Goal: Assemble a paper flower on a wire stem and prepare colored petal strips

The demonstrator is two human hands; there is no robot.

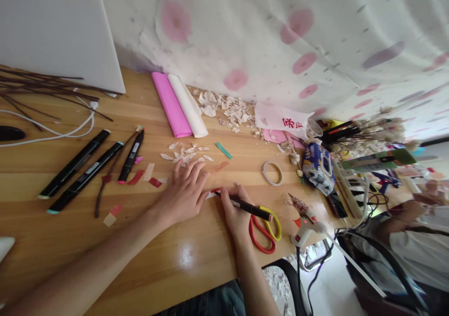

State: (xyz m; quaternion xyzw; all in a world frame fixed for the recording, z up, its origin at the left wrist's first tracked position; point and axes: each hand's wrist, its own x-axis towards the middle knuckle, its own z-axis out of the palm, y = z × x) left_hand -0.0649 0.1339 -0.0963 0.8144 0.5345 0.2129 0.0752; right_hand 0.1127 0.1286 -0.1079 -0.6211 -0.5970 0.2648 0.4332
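Paper strip (pixel 212 194): red and white, flat between the two hands, long axis roughly crosswise; neither hand clearly nearer.
Left hand (pixel 185 194): palm down, fingers spread, left of the strip, thumb just beside it.
Right hand (pixel 238 215): pinching the black marker (pixel 250 207), right of the strip.
Nib: at the strip's right end, barrel slanting away rightward.

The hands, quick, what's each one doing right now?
Left hand: open, palm down on the table, holding nothing I can see.
Right hand: closed around a black marker.
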